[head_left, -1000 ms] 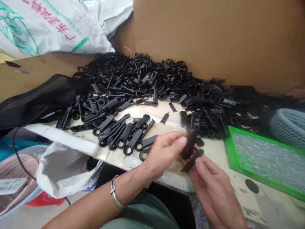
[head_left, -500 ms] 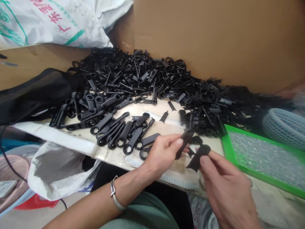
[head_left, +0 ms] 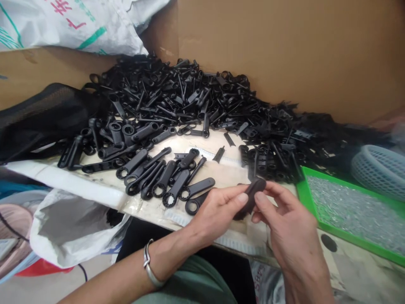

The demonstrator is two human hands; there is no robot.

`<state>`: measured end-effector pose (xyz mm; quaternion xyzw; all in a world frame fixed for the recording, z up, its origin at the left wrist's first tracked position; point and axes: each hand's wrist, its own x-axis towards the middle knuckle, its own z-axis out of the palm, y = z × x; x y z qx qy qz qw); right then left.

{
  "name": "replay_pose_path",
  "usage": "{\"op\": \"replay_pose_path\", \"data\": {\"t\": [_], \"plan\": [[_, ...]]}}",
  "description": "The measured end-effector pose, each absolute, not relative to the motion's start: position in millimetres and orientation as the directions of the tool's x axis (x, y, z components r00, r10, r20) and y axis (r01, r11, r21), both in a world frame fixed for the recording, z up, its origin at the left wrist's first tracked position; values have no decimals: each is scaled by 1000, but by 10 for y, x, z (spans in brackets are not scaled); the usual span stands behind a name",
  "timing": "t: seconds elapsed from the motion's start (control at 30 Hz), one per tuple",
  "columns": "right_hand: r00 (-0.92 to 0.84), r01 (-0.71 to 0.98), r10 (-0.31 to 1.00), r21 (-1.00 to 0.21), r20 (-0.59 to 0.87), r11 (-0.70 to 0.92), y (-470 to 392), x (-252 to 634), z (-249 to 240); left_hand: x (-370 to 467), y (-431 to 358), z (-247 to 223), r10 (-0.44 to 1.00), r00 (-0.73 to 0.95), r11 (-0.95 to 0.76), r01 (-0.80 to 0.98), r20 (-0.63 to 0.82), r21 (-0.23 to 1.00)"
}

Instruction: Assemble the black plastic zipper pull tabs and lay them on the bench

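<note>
Between my hands is a black plastic ring-ended handle piece (head_left: 251,196), tilted, its lower end partly hidden by fingers. My left hand (head_left: 218,209) is closed on it from the left, thumb on top. My right hand (head_left: 286,221) pinches its upper right end, where a flat black cover plate appears laid against it; the seam between the two is hard to make out. Left of my hands, several similar black handle pieces (head_left: 175,190) with ring ends lie in a loose row on the table (head_left: 232,173). A small black flat part (head_left: 219,154) lies beyond.
A large heap of black parts (head_left: 190,93) rises against the cardboard wall (head_left: 284,46). To the right are a green tray (head_left: 305,198) of small shiny metal pieces and a blue-grey mesh basket (head_left: 376,169). An open white sack (head_left: 79,236) hangs at the front left.
My right hand has moved left and brought the flat black cover plate against the handle piece in my left hand. Before, the two were apart. The view has shifted slightly.
</note>
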<state>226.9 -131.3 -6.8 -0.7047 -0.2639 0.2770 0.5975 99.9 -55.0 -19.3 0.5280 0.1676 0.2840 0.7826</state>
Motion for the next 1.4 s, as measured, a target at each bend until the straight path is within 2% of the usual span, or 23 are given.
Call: {"op": "replay_pose_path", "data": {"t": [0.13, 0.2, 0.33, 0.43, 0.57, 0.7, 0.87, 0.97, 1.13, 1.23, 1.3, 1.4], "plan": [[688, 200, 723, -944, -57, -264, -1326, 2279, -111, 1001, -560, -195, 551, 831, 338, -304, 74, 891], [646, 256, 763, -933, -29, -252, -1320, 2282, -148, 1006, -562, -212, 552, 831, 333, -298, 72, 895], [567, 175, 823, -971, -37, -164, -1307, 2307, -185, 993, -549, -242, 587, 807, 266, -267, 64, 926], [556, 97, 827, -981, -85, -166, -1314, 2338, -181, 968, -547, -205, 551, 833, 365, -301, 56, 881], [552, 71, 823, -976, -132, -204, -1337, 2386, -164, 932, -544, -125, 506, 862, 489, -253, -36, 835], [556, 193, 825, -951, -97, -241, -1352, 2427, -113, 918, -542, -107, 485, 867, 547, -197, -116, 814], [531, 359, 847, -905, -2, -227, -1333, 2410, -25, 950, -575, -104, 447, 863, 728, -199, -234, 656], [495, 480, 861, -862, 116, -160, -1337, 2395, -33, 967, -590, -84, 448, 858, 766, -223, -251, 603], [256, 719, 942, -694, 215, -36, -1397, 2451, -102, 959, -598, -77, 479, 843, 743, -241, -245, 624], [206, 796, 949, -605, 239, -21, -1415, 2472, -95, 947, -602, -97, 480, 845, 731, -238, -235, 639], [188, 794, 953, -607, 236, -7, -1416, 2461, -80, 944, -602, -111, 473, 857, 712, -233, -207, 662], [203, 736, 957, -677, 208, -9, -1421, 2422, -83, 945, -598, -127, 515, 851, 605, -275, -104, 748]]}}
